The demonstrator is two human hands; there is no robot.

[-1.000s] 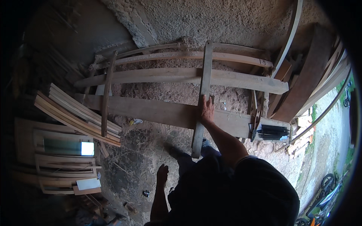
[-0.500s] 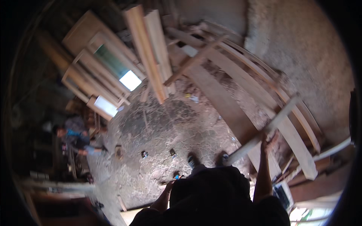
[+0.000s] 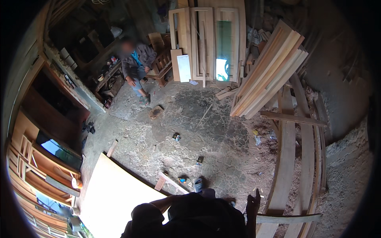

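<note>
Beside the stacked planks at the lower right, my right hand (image 3: 253, 203) is raised with a finger and the thumb apart, and I see nothing held in it. Just below it a short wooden crosspiece (image 3: 289, 218) lies across long planks (image 3: 286, 158). My left forearm (image 3: 162, 203) bends in toward my body, and its hand is hidden by my dark clothing. A large pale board (image 3: 115, 186), brightly lit, lies nearest to that arm on the left.
A person (image 3: 137, 59) sits at the far left near door panels (image 3: 202, 43). Tall timber pieces (image 3: 270, 71) lean at the back right. Small boxes (image 3: 176, 137) and a wooden block (image 3: 156, 111) lie on the cracked floor. Wooden frames (image 3: 43, 174) line the left side.
My view has swung to the left, bringing the pale board and left-side frames into sight. My right hand is now lower in the picture, off to one side of the crosspiece.
</note>
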